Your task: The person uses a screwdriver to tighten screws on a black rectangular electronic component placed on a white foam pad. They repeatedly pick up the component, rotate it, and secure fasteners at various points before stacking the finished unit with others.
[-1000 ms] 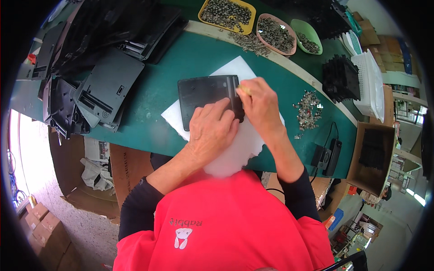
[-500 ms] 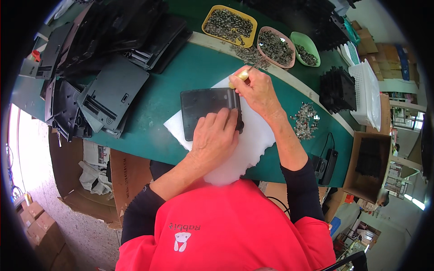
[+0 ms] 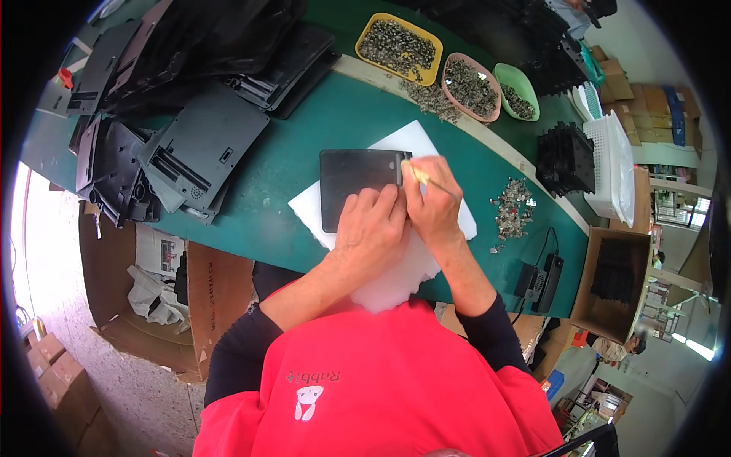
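A flat black plastic panel point(image 3: 356, 170) lies on a white foam sheet point(image 3: 415, 137) in front of me. My left hand point(image 3: 373, 228) rests over the panel's near edge, its fingers laid on the surface. My right hand point(image 3: 437, 206) is closed round a tool with a yellow handle point(image 3: 409, 167) and a thin metal shaft. The handle's blunt end is at the panel's upper right corner, and the shaft slants back across my hand. Whether the handle touches the panel, I cannot tell. A loose pile of small metal parts point(image 3: 514, 209) is right of the foam.
Yellow point(image 3: 438, 57), pink point(image 3: 499, 103) and green point(image 3: 535, 99) trays of small metal parts line the back. Black housings point(image 3: 209, 145) crowd the left. Stacked black parts point(image 3: 565, 158) and a white basket point(image 3: 609, 164) stand right, above a cardboard box point(image 3: 582, 305). A black power adapter point(image 3: 550, 282) lies near the right edge.
My right hand has come down and nearer, turning the tool so its handle end faces the panel's corner. My left hand has shifted toward the panel's near right. The whole view has moved slightly.
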`<state>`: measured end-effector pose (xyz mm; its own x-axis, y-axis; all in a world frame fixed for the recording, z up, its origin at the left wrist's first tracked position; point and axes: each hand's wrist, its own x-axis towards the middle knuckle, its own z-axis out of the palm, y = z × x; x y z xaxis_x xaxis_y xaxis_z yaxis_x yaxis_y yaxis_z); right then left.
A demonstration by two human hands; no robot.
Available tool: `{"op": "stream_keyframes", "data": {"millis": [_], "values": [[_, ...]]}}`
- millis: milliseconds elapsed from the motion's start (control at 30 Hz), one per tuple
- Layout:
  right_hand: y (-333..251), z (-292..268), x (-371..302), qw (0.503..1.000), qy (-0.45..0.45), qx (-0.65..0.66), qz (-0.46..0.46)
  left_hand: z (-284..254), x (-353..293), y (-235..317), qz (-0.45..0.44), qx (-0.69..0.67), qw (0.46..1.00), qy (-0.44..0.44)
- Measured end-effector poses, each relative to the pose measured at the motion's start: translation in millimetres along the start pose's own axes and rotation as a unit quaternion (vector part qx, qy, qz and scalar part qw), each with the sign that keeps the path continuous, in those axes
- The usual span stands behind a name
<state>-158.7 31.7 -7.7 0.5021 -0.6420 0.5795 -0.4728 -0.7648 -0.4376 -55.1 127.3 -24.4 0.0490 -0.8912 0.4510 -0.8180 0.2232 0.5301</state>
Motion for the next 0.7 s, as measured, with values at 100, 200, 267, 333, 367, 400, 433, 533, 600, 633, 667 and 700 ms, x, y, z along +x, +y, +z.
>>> {"op": "stream_keyframes", "data": {"millis": [100, 200, 267, 333, 367, 400, 433, 533, 600, 633, 667, 700], "values": [[4, -7, 0, 0.996, -0.036, 0.044, 0.072, -2, 1, 1, -0.006, -0.001, 1.0, -0.007], [18, -19, 14, 0.924, -0.108, 0.194, 0.312, -5, 1, 2, -0.005, -0.007, 1.0, -0.008], [26, -14, 20, 0.941, -0.073, 0.184, 0.275, -6, 2, 3, 0.0, -0.01, 1.0, -0.007], [31, -3, 25, 0.967, -0.071, 0.124, 0.21, -6, 1, 2, -0.004, -0.01, 1.0, -0.011], [29, -4, 24, 0.983, -0.089, 0.059, 0.148, -5, 2, 2, -0.005, -0.011, 1.0, -0.013], [21, -6, 24, 0.99, -0.107, -0.004, 0.087, -5, 1, 2, -0.004, -0.011, 1.0, -0.011], [14, -8, 23, 0.99, -0.125, -0.068, 0.025, -5, 0, 2, -0.003, -0.012, 1.0, -0.009], [9, -11, 25, 0.984, -0.122, -0.006, 0.129, -3, 1, -2, 0.0, -0.027, 1.0, 0.007], [16, -20, 29, 0.982, -0.11, 0.05, 0.144, -6, -1, -1, -0.016, -0.057, 0.998, 0.001], [14, -30, 27, 0.976, -0.131, 0.053, 0.168, -6, -4, -4, -0.016, -0.07, 0.997, 0.004], [7, -45, 24, 0.968, -0.153, 0.057, 0.191, -6, -6, -8, -0.015, -0.083, 0.996, 0.008], [1, -58, 16, 0.959, -0.174, 0.06, 0.215, -6, -9, -10, -0.015, -0.095, 0.995, 0.011]]}}
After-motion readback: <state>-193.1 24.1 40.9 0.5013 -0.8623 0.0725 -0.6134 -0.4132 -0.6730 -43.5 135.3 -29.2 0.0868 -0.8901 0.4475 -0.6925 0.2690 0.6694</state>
